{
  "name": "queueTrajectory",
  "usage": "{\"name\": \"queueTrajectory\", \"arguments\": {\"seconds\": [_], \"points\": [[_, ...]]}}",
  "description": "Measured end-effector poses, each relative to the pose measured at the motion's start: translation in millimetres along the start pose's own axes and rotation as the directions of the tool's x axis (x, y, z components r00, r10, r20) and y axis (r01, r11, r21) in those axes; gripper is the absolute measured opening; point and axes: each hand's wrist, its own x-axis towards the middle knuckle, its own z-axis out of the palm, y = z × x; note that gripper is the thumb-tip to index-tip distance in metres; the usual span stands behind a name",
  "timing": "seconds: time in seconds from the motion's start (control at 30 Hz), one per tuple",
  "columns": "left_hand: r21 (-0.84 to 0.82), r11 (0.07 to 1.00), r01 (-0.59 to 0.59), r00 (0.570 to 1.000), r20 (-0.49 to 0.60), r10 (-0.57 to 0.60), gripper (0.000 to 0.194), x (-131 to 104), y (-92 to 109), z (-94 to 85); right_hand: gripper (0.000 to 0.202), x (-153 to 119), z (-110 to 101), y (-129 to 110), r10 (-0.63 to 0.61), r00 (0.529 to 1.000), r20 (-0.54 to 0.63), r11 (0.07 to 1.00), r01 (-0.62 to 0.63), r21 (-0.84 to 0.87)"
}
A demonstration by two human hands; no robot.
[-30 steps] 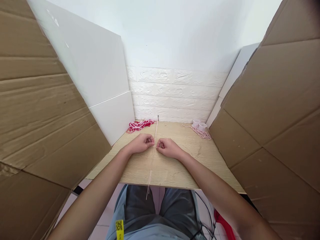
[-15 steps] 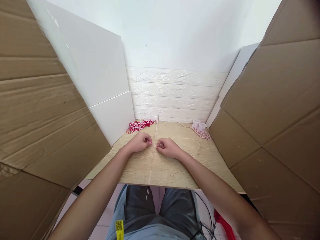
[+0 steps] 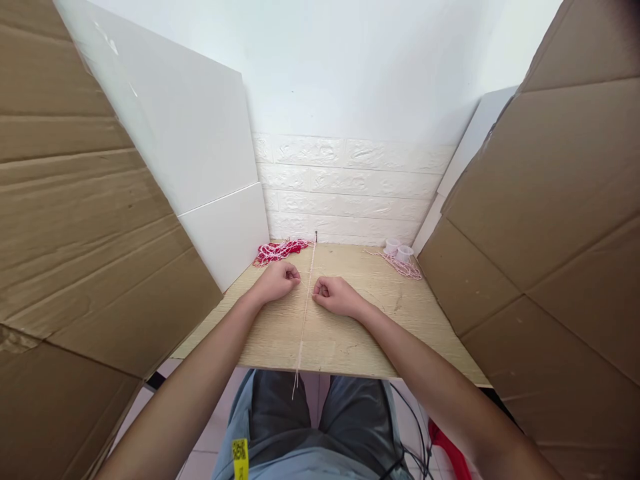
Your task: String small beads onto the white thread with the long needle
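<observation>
A pale cord (image 3: pixel 305 313) runs down the wooden table from a small dark nail (image 3: pixel 316 235) by the wall, its loose ends hanging past the front edge. Just left of the cord, my left hand (image 3: pixel 281 280) is closed in a pinch, with a faint thin thread near its fingertips. On the other side, my right hand (image 3: pixel 334 295) is also pinched, its fingertips close to the cord. What either hand grips is too small to make out.
Red and pink-white cords (image 3: pixel 281 251) lie tangled at the back left. At the back right are clear plastic cups (image 3: pixel 404 253) and a pink-white cord bundle (image 3: pixel 404 268). Cardboard panels (image 3: pixel 540 220) flank the wooden table (image 3: pixel 360 347).
My left hand has moved slightly up and left, away from the cord. My right hand has stayed nearly in place.
</observation>
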Motion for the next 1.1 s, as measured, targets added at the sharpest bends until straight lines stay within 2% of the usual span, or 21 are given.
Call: {"name": "queueTrajectory", "arguments": {"seconds": [0.1, 0.6, 1.1], "points": [[0.011, 1.0, 0.012, 1.0, 0.013, -0.013, 0.014, 1.0, -2.0, 0.1, 0.009, 0.5, 0.1, -0.1, -0.003, 1.0, 0.003, 1.0, 0.003, -0.001], [0.032, 0.99, 0.135, 0.988, -0.075, -0.132, 0.014, 4.3, -9.3, -1.5, 0.007, 2.1, 2.3, 2.0, 0.001, 1.0, 0.0, 1.0, -0.001, 0.003], [0.041, 0.961, 0.272, 0.947, -0.189, -0.26, 0.012, 5.2, -5.4, -7.2, 0.006, 3.7, 4.1, 5.0, 0.002, 1.0, 0.004, 1.0, -0.002, 0.004]]}}
